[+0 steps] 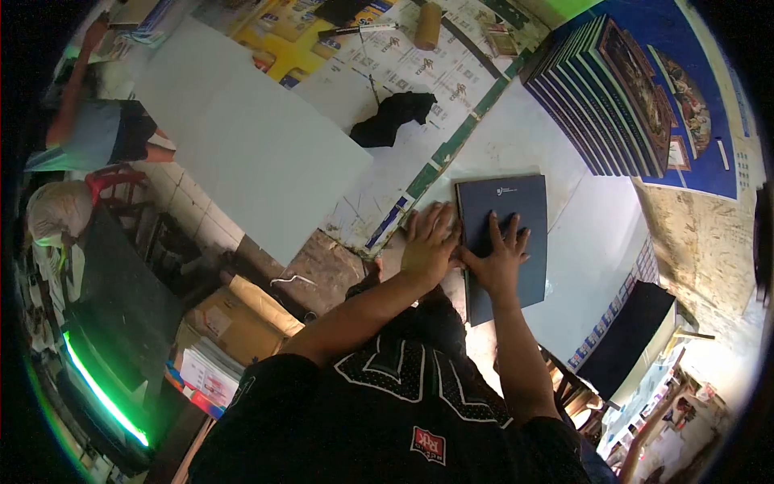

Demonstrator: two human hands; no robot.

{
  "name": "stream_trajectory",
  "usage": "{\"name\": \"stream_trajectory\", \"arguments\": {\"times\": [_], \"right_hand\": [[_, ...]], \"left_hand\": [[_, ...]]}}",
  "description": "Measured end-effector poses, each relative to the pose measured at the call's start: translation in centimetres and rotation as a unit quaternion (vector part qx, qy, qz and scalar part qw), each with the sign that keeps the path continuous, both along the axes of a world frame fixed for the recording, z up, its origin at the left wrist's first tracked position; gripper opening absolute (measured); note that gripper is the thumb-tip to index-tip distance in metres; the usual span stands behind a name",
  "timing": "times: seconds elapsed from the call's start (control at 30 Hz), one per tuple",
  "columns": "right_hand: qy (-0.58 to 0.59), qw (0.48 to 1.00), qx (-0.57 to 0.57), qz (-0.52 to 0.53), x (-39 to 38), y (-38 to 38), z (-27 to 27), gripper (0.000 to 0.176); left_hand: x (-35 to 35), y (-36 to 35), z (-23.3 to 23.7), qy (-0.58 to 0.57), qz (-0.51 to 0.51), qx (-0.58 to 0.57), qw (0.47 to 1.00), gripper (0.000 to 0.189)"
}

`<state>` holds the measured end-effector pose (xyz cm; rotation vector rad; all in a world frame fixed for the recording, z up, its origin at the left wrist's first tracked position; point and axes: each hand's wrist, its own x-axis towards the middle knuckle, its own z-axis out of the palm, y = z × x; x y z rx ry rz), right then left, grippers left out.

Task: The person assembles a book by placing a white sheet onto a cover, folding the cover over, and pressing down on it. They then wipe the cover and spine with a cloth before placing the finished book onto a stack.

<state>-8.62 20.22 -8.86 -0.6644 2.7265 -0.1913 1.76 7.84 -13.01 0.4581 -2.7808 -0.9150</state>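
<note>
A dark blue-grey hardcover book (516,282) with small pale print near its top lies closed on the white tabletop before me. My right hand (501,256) rests flat on its cover with the fingers spread. At the book's left edge is my left hand (431,242), fingers stretched out and the thumb side close to the spine edge. Neither hand is wrapped around anything. Both hands nearly meet at the thumbs.
Several thick books stand stacked (601,101) at the back right. A crumpled black cloth (393,118) and a brown cardboard tube (428,26) lie on the printed table sheet. A large white board (250,129) spans the left. Another person's arm (76,81) shows at far left.
</note>
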Motion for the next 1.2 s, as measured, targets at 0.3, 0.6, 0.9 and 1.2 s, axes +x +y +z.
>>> {"name": "stream_trajectory", "arguments": {"times": [0.3,0.6,0.9,1.2], "right_hand": [[0.054,0.998,0.02,-0.003,0.3,-0.2,-1.8,0.095],[0.054,0.996,0.065,-0.011,0.9,-1.2,-1.7,0.091],[0.034,0.993,0.116,-0.005,0.8,-0.6,-0.7,0.079],[0.052,0.998,0.035,0.009,0.5,0.8,-2.0,0.077]], "left_hand": [[-0.3,-0.2,0.0,-0.022,-0.039,-0.028,0.999,0.091],[0.2,-2.2,2.0,-0.112,-0.114,0.011,0.987,0.075],[-9.7,-11.9,4.3,-0.015,0.254,-0.163,0.953,0.044],[-23.2,-1.0,3.1,0.174,-0.246,0.039,0.953,0.031]]}}
